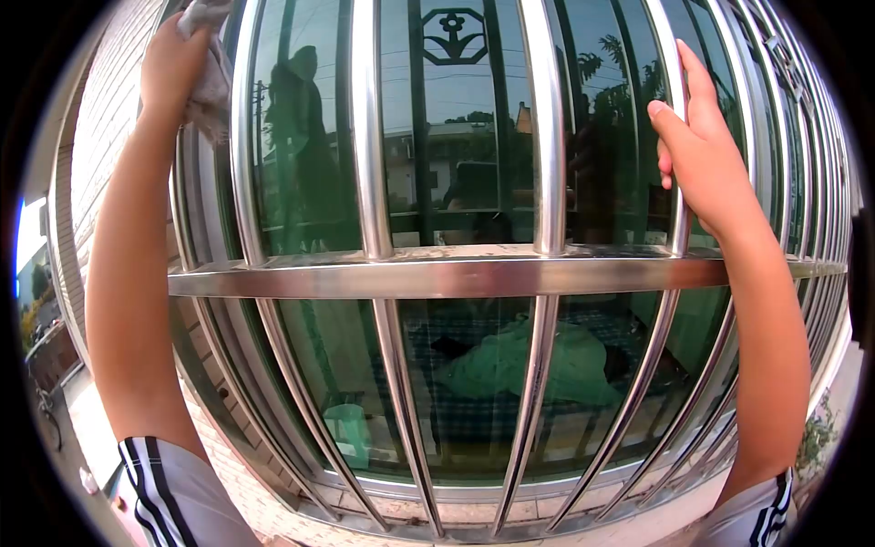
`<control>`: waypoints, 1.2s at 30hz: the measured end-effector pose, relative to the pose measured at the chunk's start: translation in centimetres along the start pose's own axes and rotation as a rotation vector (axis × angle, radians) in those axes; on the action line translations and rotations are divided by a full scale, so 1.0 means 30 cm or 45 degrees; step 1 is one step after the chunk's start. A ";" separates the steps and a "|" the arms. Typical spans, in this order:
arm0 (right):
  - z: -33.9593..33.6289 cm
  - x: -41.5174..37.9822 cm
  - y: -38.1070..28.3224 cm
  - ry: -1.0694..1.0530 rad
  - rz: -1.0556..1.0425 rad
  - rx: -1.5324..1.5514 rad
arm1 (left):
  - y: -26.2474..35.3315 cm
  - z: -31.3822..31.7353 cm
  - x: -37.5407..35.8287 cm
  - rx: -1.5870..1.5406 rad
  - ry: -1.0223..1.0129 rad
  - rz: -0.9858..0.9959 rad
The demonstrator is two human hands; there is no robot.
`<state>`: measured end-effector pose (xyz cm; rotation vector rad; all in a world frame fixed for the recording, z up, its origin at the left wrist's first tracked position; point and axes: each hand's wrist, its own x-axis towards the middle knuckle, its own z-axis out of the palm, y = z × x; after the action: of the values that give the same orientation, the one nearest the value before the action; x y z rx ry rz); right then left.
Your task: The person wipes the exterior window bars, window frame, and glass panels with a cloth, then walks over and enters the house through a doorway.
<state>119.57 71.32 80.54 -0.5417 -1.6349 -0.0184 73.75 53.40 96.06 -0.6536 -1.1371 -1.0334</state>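
At the upper left, my left hand (173, 59) is closed on a crumpled greyish-white cloth (211, 77), held up beside the leftmost bars of a metal window grille. Part of the cloth hangs below the hand. My right hand (702, 150) is wrapped around a shiny upright bar (673, 64) on the right, with the thumb and fingers on either side of it. A wide horizontal rail (456, 277) crosses the grille below both hands. Behind the bars is green-tinted window glass (456, 155) with reflections on it.
Through the lower glass I see a pale green bundle of fabric (529, 365) on a checked surface and a light bucket-like container (347, 428). A tiled wall (105, 137) runs along the left. A dark flower ornament (453, 36) is at the top. Plants (820, 438) grow at lower right.
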 end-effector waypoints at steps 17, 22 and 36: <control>-0.470 -0.868 -0.008 -0.927 -0.354 0.420 | 0.244 -0.566 -0.629 -1.318 -0.283 -0.682; -0.480 -1.395 0.180 -0.921 0.886 1.686 | 0.794 -1.009 -1.307 -1.622 -0.531 -1.028; -1.250 -1.992 0.307 0.530 1.618 1.254 | 1.923 -1.469 -1.772 -2.222 -2.296 -3.312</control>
<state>160.10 47.47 27.15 -0.6303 -0.5251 1.4219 140.62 56.70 35.94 0.2446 0.4097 0.9628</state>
